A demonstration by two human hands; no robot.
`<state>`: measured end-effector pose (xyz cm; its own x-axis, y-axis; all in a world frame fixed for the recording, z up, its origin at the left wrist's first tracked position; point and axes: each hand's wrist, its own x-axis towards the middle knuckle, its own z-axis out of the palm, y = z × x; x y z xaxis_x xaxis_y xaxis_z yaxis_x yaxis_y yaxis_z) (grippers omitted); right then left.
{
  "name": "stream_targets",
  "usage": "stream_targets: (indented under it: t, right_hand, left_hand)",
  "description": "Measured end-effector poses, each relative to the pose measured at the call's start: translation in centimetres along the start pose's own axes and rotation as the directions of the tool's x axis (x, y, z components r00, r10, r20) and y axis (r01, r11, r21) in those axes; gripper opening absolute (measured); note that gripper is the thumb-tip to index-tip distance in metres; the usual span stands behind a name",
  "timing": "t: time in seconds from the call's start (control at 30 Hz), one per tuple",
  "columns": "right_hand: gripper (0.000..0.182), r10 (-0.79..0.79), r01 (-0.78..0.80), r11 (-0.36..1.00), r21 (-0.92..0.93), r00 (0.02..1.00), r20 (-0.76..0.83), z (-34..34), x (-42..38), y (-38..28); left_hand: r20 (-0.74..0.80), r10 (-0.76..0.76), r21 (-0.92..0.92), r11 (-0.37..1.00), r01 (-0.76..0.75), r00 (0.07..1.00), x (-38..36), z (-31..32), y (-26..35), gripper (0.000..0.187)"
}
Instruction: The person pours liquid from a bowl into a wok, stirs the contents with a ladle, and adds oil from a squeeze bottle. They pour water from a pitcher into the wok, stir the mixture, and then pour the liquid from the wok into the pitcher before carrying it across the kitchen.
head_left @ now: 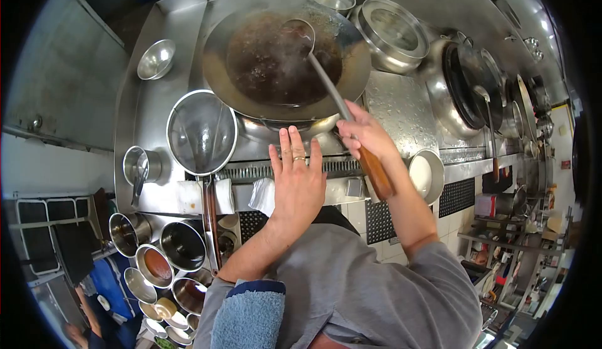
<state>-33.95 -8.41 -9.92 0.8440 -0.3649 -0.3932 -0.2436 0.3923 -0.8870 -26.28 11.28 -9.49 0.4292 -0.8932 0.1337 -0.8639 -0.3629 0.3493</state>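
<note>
Nearest me, my left hand (296, 183) lies open, fingers spread and flat, a ring on one finger, hovering over the stove's front ledge (338, 189) at about 6 o'clock from the wok; whether it touches I cannot tell. Just to its 3 o'clock, my right hand (364, 134) is closed around the ladle (332, 92) near its wooden handle. Farther off, the ladle's bowl sits in the steaming dark liquid in the wok (285, 57). A strainer (202, 132) rests at the wok's 8 o'clock.
</note>
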Motion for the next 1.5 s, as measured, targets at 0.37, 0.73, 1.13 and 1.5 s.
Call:
stream_targets:
  t: [0.37,0.73,1.13,1.5]
  right_hand:
    - [0.015,0.154,-0.374,0.232,0.898,0.926,0.346,0.6,-9.2,-5.6]
    - [0.028,0.356,-0.452,0.883,0.125,0.820,0.448,-14.0,-4.3,-14.7]
    - [0.066,-0.170,0.012,0.849,-0.528,0.953,-0.251,-4.8,-0.5,-6.4]
    - [0.020,0.077,-0.182,0.781,0.597,0.977,0.197,-3.2,-1.1,-0.6]
  left_hand:
    - [-0.094,0.056,-0.150,0.986,-0.069,0.994,-0.6,-0.1,-0.7,0.058]
    - [-0.671,-0.607,-0.482,0.793,0.373,0.425,-21.4,-6.2,-11.3,0.023]
    - [-0.632,-0.754,-0.541,0.265,0.798,-0.178,-49.5,-0.3,-21.2,0.085]
    - [-0.687,-0.663,-0.397,-0.001,0.918,-0.298,-49.4,0.0,-21.9,0.087]
